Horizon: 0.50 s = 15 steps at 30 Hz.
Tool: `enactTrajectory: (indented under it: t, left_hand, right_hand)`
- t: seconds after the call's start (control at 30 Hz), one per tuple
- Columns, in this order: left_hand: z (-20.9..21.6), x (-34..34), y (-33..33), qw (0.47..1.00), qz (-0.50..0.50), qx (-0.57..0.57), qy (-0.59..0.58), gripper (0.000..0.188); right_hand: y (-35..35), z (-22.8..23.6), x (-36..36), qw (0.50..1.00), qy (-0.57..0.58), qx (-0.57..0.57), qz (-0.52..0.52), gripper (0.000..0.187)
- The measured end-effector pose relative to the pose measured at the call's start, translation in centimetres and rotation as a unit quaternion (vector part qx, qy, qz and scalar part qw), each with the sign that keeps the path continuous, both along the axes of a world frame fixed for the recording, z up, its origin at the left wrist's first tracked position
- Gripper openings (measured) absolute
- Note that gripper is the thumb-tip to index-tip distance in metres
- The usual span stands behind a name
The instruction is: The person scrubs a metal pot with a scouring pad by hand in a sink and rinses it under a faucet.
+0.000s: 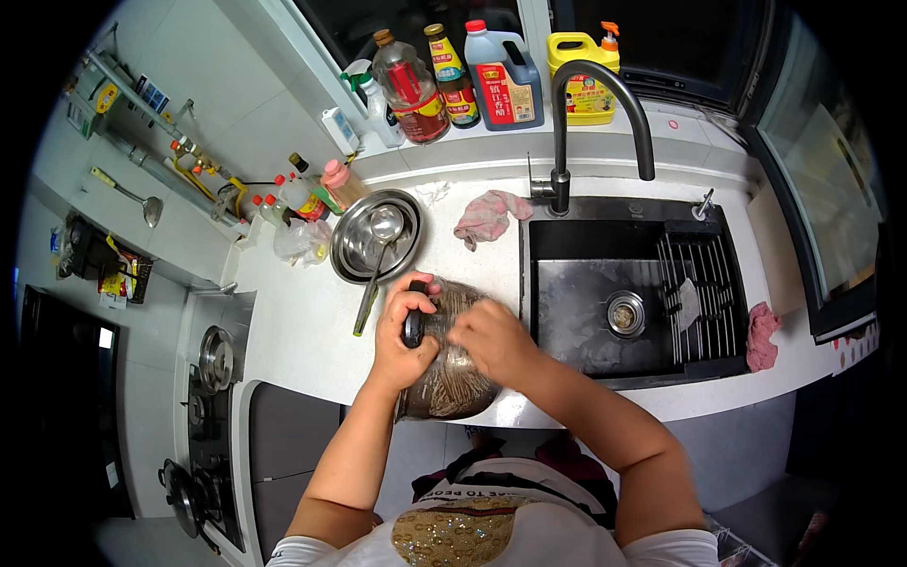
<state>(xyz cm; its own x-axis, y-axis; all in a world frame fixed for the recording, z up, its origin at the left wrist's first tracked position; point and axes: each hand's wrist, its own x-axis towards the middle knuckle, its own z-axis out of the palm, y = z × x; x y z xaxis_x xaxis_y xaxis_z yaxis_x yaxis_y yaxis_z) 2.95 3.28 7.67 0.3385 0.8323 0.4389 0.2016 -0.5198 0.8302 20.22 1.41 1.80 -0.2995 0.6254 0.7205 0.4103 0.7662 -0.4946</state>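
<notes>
At the counter's front edge, left of the sink, is a rounded container or bag [452, 389] with a shiny, see-through surface and brown, stringy contents. I cannot make out its exact kind. My left hand [404, 331] is wrapped round a black handle-like piece [414, 314] at its left side. My right hand [491, 342] lies over its top right, fingers curled in and slightly blurred; what they pinch is hidden. Just beyond my left hand, a ladle [385, 225] with a green-tipped handle rests in nested steel bowls [345, 253].
A black sink [576, 331] with a drying rack [704, 293] and a dark faucet [605, 71] is at right. Pink cloths [491, 217] lie by it. Bottles and jugs [505, 80] line the windowsill. A stove [210, 444] stands at left.
</notes>
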Motion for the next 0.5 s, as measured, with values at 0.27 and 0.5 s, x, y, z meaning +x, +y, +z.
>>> enactTrajectory:
  t: [0.27, 0.5]
  left_hand:
    - [0.3, 0.4, 1.4, 1.000, 0.029, -0.008, 0.003, 0.036]
    - [0.0, 0.3, 2.6, 0.999, 0.040, -0.027, -0.003, 0.036]
  right_hand:
    - [0.8, -1.1, -0.2, 0.936, 0.125, -0.296, -0.147, 0.026]
    - [-4.7, 0.8, 1.6, 0.937, 0.144, -0.309, -0.074, 0.045]
